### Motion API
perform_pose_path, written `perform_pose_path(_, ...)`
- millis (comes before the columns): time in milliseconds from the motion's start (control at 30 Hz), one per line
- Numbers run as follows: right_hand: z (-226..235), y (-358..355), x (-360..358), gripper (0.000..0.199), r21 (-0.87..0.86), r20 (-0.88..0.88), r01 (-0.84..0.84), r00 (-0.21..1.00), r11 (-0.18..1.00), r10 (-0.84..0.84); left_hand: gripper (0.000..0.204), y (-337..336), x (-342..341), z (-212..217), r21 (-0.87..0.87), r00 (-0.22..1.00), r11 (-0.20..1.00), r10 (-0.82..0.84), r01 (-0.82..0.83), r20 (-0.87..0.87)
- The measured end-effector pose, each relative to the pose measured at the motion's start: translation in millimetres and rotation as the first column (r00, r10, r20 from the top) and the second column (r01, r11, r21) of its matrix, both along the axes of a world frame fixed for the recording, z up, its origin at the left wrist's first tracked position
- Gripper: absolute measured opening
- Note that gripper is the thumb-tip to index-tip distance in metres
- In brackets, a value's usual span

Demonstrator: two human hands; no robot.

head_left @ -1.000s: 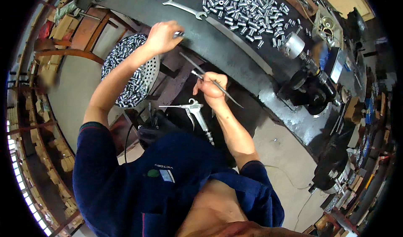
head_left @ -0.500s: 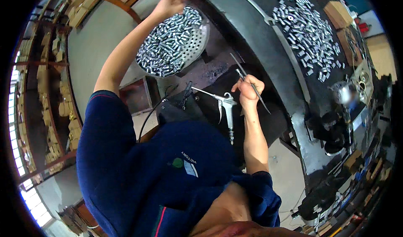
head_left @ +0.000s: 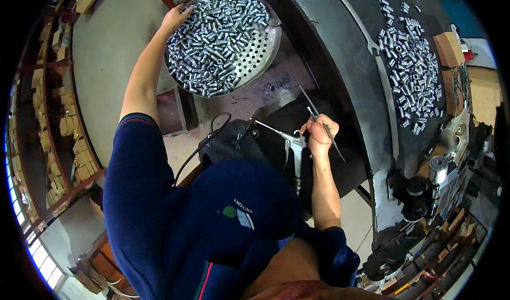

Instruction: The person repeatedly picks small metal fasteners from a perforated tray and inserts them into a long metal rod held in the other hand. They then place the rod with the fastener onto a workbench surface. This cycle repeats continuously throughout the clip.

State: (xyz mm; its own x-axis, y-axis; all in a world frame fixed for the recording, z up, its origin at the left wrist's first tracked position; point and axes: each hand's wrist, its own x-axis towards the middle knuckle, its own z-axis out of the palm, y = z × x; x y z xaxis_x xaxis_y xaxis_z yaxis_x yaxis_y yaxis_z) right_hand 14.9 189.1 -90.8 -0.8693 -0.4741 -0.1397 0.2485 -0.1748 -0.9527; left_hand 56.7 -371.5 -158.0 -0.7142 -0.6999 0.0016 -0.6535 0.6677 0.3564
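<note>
My left hand (head_left: 175, 19) is at the far left rim of a round perforated metal pan (head_left: 254, 61), fingers apart and their tips touching a heap of small metal cylinders (head_left: 212, 45) in it. My right hand (head_left: 323, 131) is closed round a slim, pointed metal rod, file-like in shape (head_left: 336, 147), that slants across the fingers. A small shiny cylinder (head_left: 311, 112) also sticks out of that grip. Just below the right hand, a silver air blow gun (head_left: 295, 150) lies across dark cloth over my lap, its thin nozzle pointing left.
A dark workbench (head_left: 353, 71) at the right bears a scattered pile of similar cylinders (head_left: 414, 77), a large open-ended wrench (head_left: 358, 21), a long flat bar (head_left: 388, 106) and wooden blocks (head_left: 449, 50). Black clamping gear (head_left: 414, 193) stands nearer. Shelves with wooden pieces (head_left: 53, 114) line the left.
My left hand has come down and left from beyond the pan onto the cylinders by its rim. The right hand keeps its grip. The whole view has shifted slightly.
</note>
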Motion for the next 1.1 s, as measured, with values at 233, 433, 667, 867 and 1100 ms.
perform_pose_path(233,-4,-1,-3,0.028,-0.009,0.047,0.015,0.999,1.000,-0.015,0.066,29,-47,2,0.010,0.944,0.982,0.181,-0.191,0.277)
perform_pose_path(433,-1,-5,-2,0.023,0.022,0.118,0.005,0.993,1.000,-0.008,0.059,26,-46,-12,0.007,0.941,0.954,0.295,-0.300,0.166)
perform_pose_path(667,4,-11,1,0.021,-0.048,0.178,-0.006,0.984,0.999,0.015,0.058,41,-46,-32,0.144,0.961,0.954,0.272,-0.264,-0.041)
perform_pose_path(867,3,-11,1,0.020,-0.036,0.204,-0.027,0.978,0.999,0.034,0.043,43,-27,-37,0.112,0.996,0.990,0.089,-0.088,-0.011)
perform_pose_path(1100,9,-7,0,0.020,-0.044,0.219,-0.013,0.975,0.999,0.022,0.036,146,-36,-2,0.021,0.970,1.000,-0.016,0.011,0.241)
